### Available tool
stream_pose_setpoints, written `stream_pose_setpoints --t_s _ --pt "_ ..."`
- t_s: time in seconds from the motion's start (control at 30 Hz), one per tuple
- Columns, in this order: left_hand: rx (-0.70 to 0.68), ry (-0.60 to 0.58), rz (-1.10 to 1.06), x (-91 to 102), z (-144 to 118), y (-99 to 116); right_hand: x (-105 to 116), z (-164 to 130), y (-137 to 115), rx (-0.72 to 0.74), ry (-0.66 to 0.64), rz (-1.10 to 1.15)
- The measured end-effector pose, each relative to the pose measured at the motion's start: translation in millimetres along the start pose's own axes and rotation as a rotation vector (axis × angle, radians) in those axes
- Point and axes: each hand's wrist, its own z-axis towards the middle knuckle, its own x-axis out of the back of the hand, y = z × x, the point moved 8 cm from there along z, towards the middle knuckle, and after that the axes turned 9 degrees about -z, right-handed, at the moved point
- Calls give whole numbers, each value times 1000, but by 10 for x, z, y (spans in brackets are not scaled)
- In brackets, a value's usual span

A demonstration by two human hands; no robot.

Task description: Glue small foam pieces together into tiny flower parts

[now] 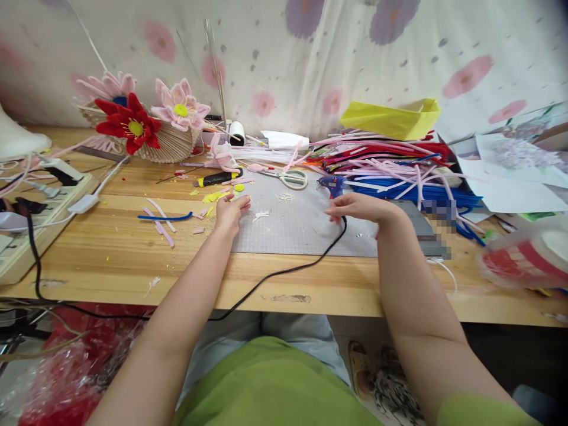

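Wooden worktable point(133, 248) with grey cutting mat point(293, 228) at frame centre. Left hand point(231, 213): fingers loosely open, empty, resting on the mat's left edge. Right hand point(357, 207): fingers curled, nothing visibly gripped; blue glue gun point(333, 184) just above its fingertips, black cord point(306, 263) trailing below.

Glue gun point(333, 185): blue, lying on the grey cutting mat point(302, 228), just beyond the right hand point(355, 207); its black cord point(284, 273) runs beneath that hand. Pink scrap point(242, 181): small, flat, just beyond the left hand's point(231, 212) fingertips.
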Motion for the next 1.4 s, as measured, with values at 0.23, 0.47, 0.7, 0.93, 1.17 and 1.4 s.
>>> stream_pose_setpoints --t_s 0.23,0.47,0.7,0.93,1.17,1.4 --pt "-161 -6 134 8 15 84 143 64 578 -339 429 65" --pt "124 -47 61 -36 -42 -52 40 243 637 -450 851 285" --pt "116 -38 121 -14 -40 -47 -137 230 28 -18 637 675" --pt "100 -34 205 -8 -57 -48 -611 413 -507 97 288 571" --pt "103 -44 210 -15 -44 -70 -612 419 -530 157 345 478" --pt "101 -35 227 -16 -61 -74 -618 397 -625 198 324 436"
